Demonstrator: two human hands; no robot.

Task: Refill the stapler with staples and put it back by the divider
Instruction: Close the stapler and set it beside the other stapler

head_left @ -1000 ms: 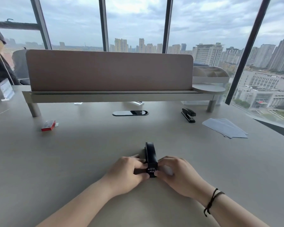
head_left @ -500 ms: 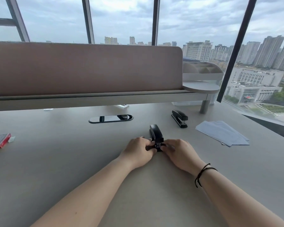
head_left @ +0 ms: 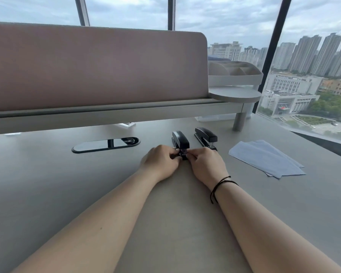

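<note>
Head view: stapler [head_left: 180,141] sits on the desk [head_left: 47,184] straight ahead, long axis running away from me toward the divider [head_left: 95,67], with my left hand [head_left: 160,162] and right hand [head_left: 206,164] each pinching its near end from either side, about equally close. It's already just short of the divider's shelf, alongside a second stapler [head_left: 205,136] to its right, so I'd guess only a small push forward along that axis and a let-go remain. Fingertips hide the nose, so can't confirm it's fully closed; no brand or label readable anywhere
</note>
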